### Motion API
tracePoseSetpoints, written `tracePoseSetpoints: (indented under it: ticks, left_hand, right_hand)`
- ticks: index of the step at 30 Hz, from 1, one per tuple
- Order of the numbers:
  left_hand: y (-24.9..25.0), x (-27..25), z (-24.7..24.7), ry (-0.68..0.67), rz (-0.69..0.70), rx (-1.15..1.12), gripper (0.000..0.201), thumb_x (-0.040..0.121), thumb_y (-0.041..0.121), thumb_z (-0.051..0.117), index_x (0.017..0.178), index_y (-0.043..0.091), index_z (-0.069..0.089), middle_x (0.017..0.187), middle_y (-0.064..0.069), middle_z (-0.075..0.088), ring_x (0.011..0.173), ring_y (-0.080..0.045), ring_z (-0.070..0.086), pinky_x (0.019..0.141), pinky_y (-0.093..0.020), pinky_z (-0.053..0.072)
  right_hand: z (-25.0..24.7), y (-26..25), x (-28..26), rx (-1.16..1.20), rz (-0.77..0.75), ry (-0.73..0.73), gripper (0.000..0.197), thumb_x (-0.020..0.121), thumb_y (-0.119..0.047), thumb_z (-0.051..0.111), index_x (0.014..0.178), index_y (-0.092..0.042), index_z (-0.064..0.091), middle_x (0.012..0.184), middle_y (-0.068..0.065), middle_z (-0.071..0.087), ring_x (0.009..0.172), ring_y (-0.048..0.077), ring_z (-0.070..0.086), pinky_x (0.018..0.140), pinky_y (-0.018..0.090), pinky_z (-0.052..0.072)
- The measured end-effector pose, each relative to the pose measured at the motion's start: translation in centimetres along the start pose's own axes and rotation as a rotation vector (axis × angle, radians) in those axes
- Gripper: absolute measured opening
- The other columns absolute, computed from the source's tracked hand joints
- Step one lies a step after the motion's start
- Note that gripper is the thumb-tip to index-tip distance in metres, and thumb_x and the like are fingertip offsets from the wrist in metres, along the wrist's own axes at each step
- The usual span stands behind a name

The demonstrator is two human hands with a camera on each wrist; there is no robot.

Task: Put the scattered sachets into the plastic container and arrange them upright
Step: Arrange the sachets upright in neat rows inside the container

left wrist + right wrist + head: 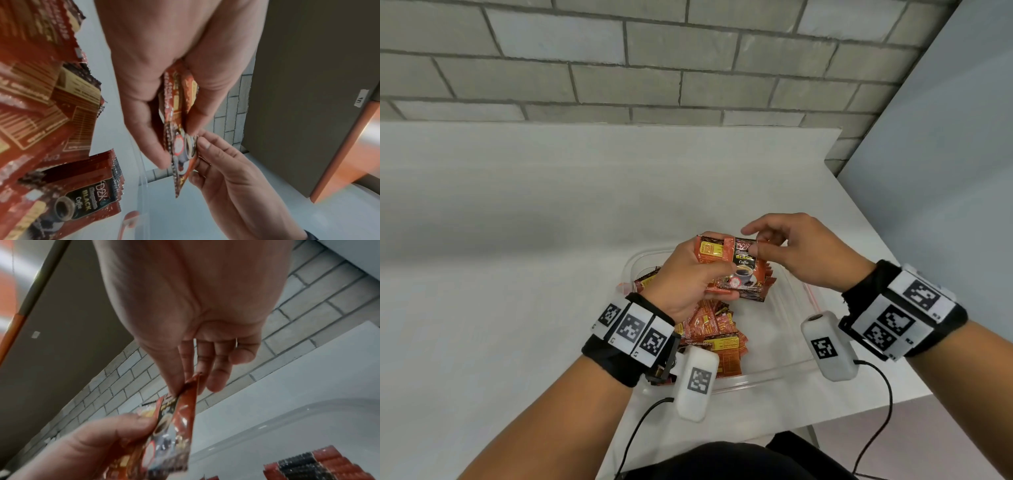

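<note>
My left hand point(688, 274) grips a small stack of red and black coffee sachets point(736, 267) above the clear plastic container point(784, 368). My right hand point(784, 246) pinches the right end of the top sachet point(185, 402) between thumb and forefinger, the other fingers loosely spread. In the left wrist view the held sachets point(176, 116) are edge-on between my thumb and fingers, with the right hand's fingertips point(203, 144) on their far end. More sachets point(715, 335) lie in a loose pile in the container's left half.
The container sits on a white table point(517, 240) near its right front corner. A grey brick wall point(654, 61) stands behind. The container's right half point(780, 329) holds no sachets. Cables hang from both wrist cameras.
</note>
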State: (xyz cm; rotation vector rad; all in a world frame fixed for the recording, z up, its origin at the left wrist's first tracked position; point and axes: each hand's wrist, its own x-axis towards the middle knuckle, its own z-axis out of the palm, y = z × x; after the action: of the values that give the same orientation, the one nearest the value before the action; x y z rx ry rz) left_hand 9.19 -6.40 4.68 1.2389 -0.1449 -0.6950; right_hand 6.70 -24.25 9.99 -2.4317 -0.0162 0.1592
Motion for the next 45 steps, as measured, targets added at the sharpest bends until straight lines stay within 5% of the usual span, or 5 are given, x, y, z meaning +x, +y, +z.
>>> tracePoseSetpoints:
  ticks: [2,14,19,27,45]
  left_hand:
    - [0.0,0.0,-0.1,-0.01,0.0,0.004,0.028,0.086,-0.006,0.063,0.1,0.018,0.06,0.097,-0.009,0.069,0.084,-0.025,0.071,0.073,-0.044,0.058]
    - [0.2,-0.2,-0.3,-0.019,-0.016,0.001,0.028,0.086,-0.003,0.063,0.1,0.022,0.063,0.098,-0.007,0.071,0.084,-0.023,0.071,0.066,-0.038,0.059]
    - [0.7,-0.2,-1.1,0.144,0.004,-0.052,0.028,0.088,0.006,0.064,0.114,0.015,0.062,0.09,-0.009,0.064,0.073,-0.017,0.064,0.066,-0.033,0.057]
    - [1.6,-0.3,-1.9,0.185,0.04,-0.105,0.026,0.091,0.012,0.06,0.117,0.014,0.062,0.089,-0.005,0.062,0.073,-0.015,0.062,0.062,-0.03,0.054]
    - [1.1,-1.6,-2.5,0.18,0.046,-0.149,0.021,0.092,0.014,0.059,0.112,0.016,0.063,0.089,-0.006,0.062,0.069,-0.014,0.062,0.064,-0.031,0.054]
  right_hand:
    - [-0.5,-0.1,0.0,0.051,0.021,-0.047,0.011,0.088,-0.023,0.066,0.098,-0.028,0.068,0.086,-0.003,0.068,0.078,0.012,0.061,0.066,0.021,0.048]
    - [-1.0,-0.5,0.5,-0.041,0.0,-0.014,0.012,0.083,-0.016,0.072,0.077,-0.024,0.065,0.069,-0.011,0.063,0.059,-0.008,0.055,0.056,0.004,0.04]
    - [-2.6,0.6,0.3,0.002,0.061,-0.143,0.015,0.082,-0.016,0.072,0.092,-0.026,0.07,0.075,0.0,0.067,0.065,0.003,0.056,0.063,0.012,0.045]
    - [0.3,3.4,1.0,-0.437,0.168,-0.358,0.009,0.086,-0.012,0.066,0.084,-0.02,0.062,0.081,-0.005,0.064,0.072,0.007,0.054,0.058,0.012,0.034]
    - [2.8,3.2,2.7,-0.75,0.113,-0.365,0.013,0.084,-0.014,0.061,0.078,-0.022,0.054,0.083,-0.002,0.058,0.075,0.018,0.054,0.056,0.025,0.037]
